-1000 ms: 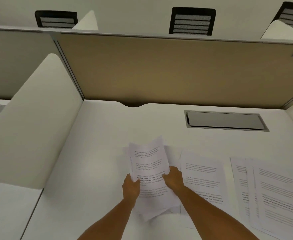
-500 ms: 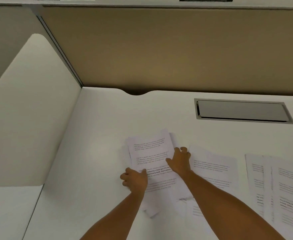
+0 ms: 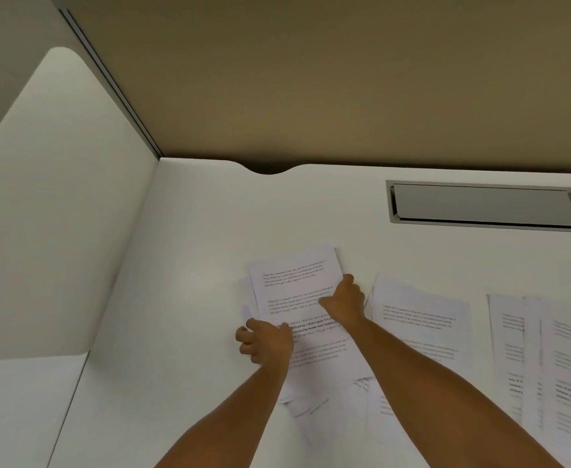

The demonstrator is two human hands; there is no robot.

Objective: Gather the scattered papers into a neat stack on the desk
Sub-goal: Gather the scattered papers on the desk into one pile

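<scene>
Squaring the stack (image 3: 297, 298): left hand (image 3: 267, 342) curled on its left edge, right hand (image 3: 344, 300) clamping the right (loose sheets (image 3: 419, 319) beyond).

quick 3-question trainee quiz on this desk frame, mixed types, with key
1. True or false: the left hand and the right hand are both on the same pile of papers.
2. Which lies nearer that pile? A) the single sheet B) the overlapping sheets at the right edge
3. Fill in: the grey cable hatch set into the desk is to the ____ of the pile.

Key: 1 true; 2 A; 3 right
</scene>
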